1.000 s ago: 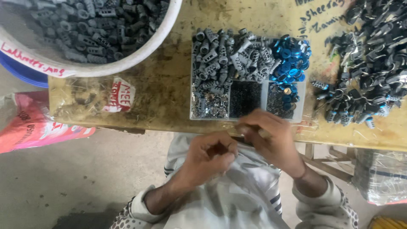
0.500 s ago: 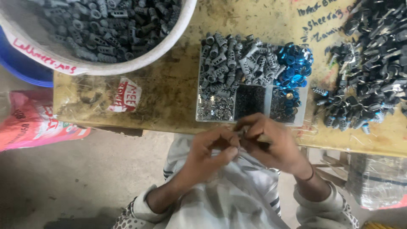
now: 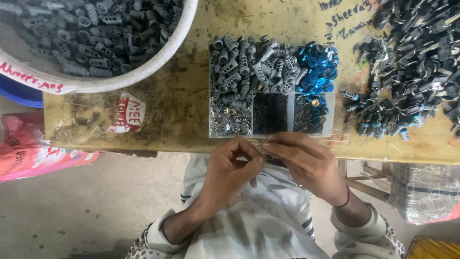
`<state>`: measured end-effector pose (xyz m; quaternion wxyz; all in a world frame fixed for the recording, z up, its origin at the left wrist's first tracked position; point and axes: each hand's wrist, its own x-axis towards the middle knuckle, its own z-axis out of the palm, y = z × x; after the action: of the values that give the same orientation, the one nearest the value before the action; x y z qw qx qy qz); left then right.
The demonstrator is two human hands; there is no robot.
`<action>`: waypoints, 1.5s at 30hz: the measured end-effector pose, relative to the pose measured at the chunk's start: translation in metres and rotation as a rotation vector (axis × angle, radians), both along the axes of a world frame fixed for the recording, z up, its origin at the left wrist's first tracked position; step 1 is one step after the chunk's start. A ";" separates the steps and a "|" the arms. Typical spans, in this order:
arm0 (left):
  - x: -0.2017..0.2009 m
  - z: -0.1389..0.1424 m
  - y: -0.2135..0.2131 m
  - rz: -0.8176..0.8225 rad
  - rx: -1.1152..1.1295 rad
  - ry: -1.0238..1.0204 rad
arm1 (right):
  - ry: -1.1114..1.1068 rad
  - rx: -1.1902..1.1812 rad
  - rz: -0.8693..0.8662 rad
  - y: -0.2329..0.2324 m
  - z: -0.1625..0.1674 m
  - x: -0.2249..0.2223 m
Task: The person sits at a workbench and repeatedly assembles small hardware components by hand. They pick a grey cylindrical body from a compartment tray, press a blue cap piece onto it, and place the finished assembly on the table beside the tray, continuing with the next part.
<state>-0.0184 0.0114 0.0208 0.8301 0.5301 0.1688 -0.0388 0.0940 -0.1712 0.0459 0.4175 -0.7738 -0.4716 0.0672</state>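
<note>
Just below the centre of the frame, at the worktop [image 3: 182, 115] edge, we pinched a tiny part [image 3: 265, 156] between both hands — left hand [image 3: 230, 168], right hand [image 3: 306, 165] — judging it light, rigid, easily dropped, best gripped by fingertips.

Worn yellow wooden table [image 3: 182, 110], stained, handwriting scrawled on top. Grey concrete floor [image 3: 86, 211] below, dusty. Pink plastic sack [image 3: 28, 153] on floor at left. Wooden frame [image 3: 369, 184] and plastic-wrapped bundle [image 3: 424, 192] at right. Flat, even daylight.
</note>
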 end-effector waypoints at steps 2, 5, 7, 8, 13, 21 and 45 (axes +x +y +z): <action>0.001 0.002 -0.001 0.006 -0.020 0.047 | -0.044 -0.011 0.003 -0.001 0.004 0.000; 0.002 0.003 -0.003 0.009 -0.021 0.075 | -0.080 0.011 0.012 -0.003 0.004 0.003; 0.002 0.003 -0.005 0.043 -0.029 0.050 | -0.100 0.026 0.021 -0.005 0.002 0.005; 0.003 0.002 -0.007 0.075 -0.041 0.022 | -0.114 0.025 0.024 -0.007 0.001 0.005; 0.000 0.006 -0.022 0.127 0.280 -0.181 | -0.136 -0.053 -0.099 -0.004 0.005 -0.009; -0.004 0.004 -0.011 0.046 0.613 -0.460 | 0.180 -0.169 -0.068 -0.023 0.017 0.011; 0.011 -0.015 -0.006 -0.136 0.647 -0.629 | 0.821 0.079 -0.413 -0.053 -0.016 0.037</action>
<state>-0.0078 0.0049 0.0062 0.6285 0.7578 -0.1233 0.1245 0.1308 -0.2238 0.0300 0.6036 -0.7444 -0.1053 0.2653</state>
